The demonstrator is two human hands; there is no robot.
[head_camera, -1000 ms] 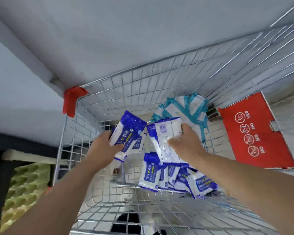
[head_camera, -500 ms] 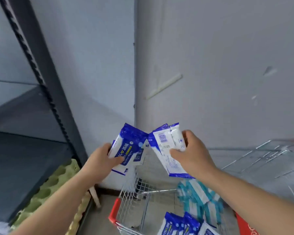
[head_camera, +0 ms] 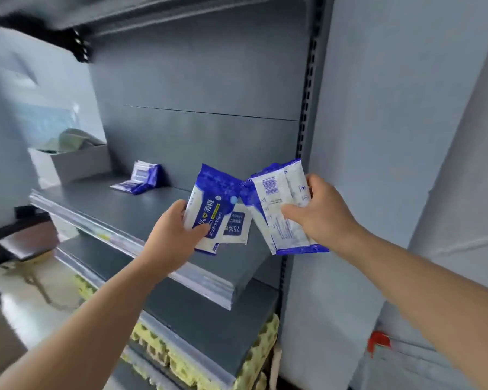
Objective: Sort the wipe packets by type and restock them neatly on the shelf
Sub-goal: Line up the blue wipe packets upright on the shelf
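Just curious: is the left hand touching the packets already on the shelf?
Apart. The head view shows bare shelf between the left hand and those packets.

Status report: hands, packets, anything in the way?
Left hand grips blue wipe packets. Right hand grips second bunch, backs showing. Stocked packets at shelf rear; nothing between hands and shelf.
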